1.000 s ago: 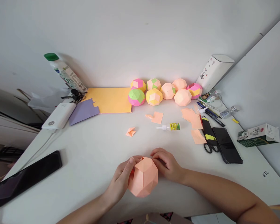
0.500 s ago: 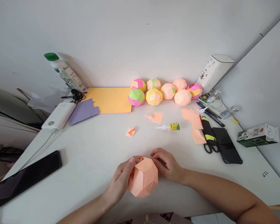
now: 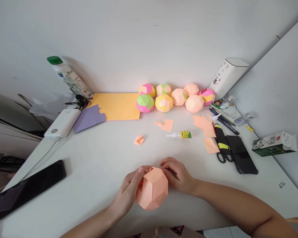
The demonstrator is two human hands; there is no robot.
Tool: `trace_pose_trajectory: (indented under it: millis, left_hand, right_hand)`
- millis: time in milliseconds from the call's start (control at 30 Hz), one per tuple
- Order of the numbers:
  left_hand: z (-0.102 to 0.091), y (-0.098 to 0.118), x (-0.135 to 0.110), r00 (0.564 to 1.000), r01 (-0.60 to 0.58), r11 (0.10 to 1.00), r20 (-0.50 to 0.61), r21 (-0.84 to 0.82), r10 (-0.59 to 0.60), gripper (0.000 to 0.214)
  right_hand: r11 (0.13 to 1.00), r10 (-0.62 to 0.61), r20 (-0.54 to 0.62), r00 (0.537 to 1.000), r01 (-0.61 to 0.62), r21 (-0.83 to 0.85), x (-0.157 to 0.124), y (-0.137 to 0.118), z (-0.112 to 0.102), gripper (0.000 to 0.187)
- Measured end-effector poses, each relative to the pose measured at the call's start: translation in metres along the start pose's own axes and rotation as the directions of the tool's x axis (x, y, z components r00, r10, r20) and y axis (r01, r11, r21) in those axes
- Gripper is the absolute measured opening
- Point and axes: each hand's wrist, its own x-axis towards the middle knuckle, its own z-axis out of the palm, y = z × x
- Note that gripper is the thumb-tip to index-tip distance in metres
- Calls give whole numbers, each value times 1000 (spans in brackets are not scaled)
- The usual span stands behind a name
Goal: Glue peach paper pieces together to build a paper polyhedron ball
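Observation:
A peach folded-paper ball (image 3: 154, 190) with triangular facets sits between my hands at the near side of the table. My left hand (image 3: 130, 186) grips it from the left, thumb on top by a gap in its paper, the other fingers partly hidden behind it. My right hand (image 3: 177, 175) is closed, with thumb and forefinger at the ball's upper right edge; their tips are partly hidden. Beyond lie a small folded peach piece (image 3: 139, 140), a peach paper square (image 3: 167, 125) with a scrap beside it, and a small glue bottle (image 3: 180, 135) on its side.
Several finished paper balls (image 3: 164, 103) line the wall beside yellow card (image 3: 121, 105) and purple paper (image 3: 89, 119). At right lie peach offcuts (image 3: 206, 125), scissors (image 3: 224, 157), a phone (image 3: 240, 154), pens and a milk carton (image 3: 274, 144). A power bank (image 3: 63, 124) and another phone (image 3: 29, 190) are left.

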Motion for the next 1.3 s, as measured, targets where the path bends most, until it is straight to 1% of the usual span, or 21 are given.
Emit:
trace_pose_trajectory:
  millis: [433, 667, 1300]
  left_hand:
    - [1, 4, -2, 1000, 12, 1000, -5, 25, -12, 54]
    - [0, 2, -1, 1000, 29, 999, -14, 45, -28, 54]
    - [1, 4, -2, 999, 35, 998, -19, 59, -34, 55]
  right_hand:
    - [1000, 1, -1, 1000, -1, -8, -1, 0, 1, 14]
    - [1000, 1, -2, 1000, -1, -6, 0, 0, 0, 15]
    - [1000, 1, 4, 1000, 0, -13, 0, -2, 0, 19]
